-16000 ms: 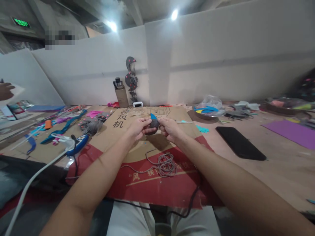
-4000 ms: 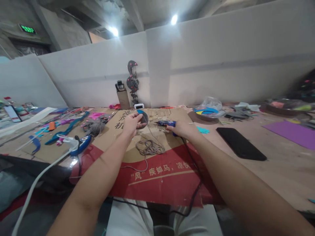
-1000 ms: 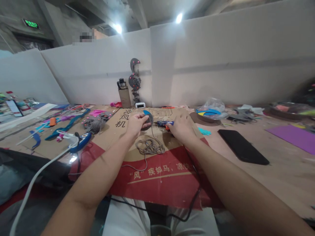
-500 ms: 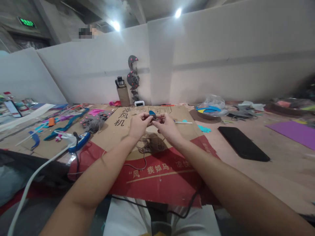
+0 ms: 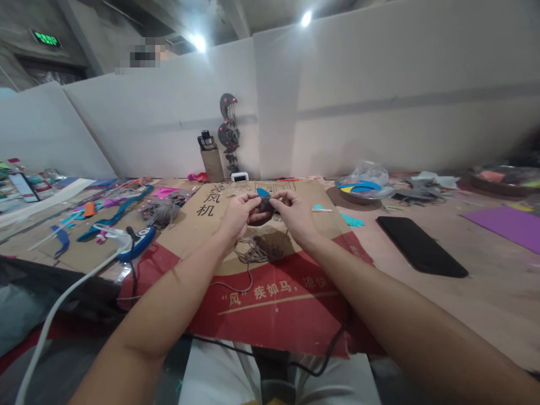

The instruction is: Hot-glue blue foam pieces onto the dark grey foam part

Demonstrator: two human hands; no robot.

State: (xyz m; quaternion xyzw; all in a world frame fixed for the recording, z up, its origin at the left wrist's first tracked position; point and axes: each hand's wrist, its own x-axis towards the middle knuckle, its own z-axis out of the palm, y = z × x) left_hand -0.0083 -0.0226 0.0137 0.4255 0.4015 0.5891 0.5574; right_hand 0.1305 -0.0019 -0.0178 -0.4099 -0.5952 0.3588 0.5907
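Dark grey round piece [image 5: 266,206], one, with blue wedge [image 5: 262,192] pointing up and away; held just above far half of cardboard sheet [image 5: 274,323]. Pinched at both sides: left edge between thumb and fingers of left hand [image 5: 237,216], right edge between fingertips of right hand [image 5: 294,214]. Contact behind the piece hidden. Below, lying on the cardboard: one loose coil of grey cord [image 5: 257,251], strand trailing toward left forearm. Cannot tell whether joined to the piece. Near edge of cardboard ragged, jutting over the lap [image 5: 221,371]. More room rightward: tabletop [image 5: 405,312] running from cardboard's right edge past one black slab [image 5: 422,246]. Tighter leftward: one blue-and-white device [image 5: 139,244] with white cable [image 5: 53,315], one tangle of grey yarn [image 5: 163,212], one orange block [image 5: 89,209]. Far side closed off by white partition [image 5: 337,95]. Along its foot, one upright bottle [image 5: 211,162], one small white device [image 5: 239,177], two shallow bowls to the right, nearer [image 5: 363,197] and farther [image 5: 489,184]. One purple sheet [image 5: 508,226] beyond the slab. Overhead, two lamps, left [image 5: 199,43] and right [image 5: 306,19].
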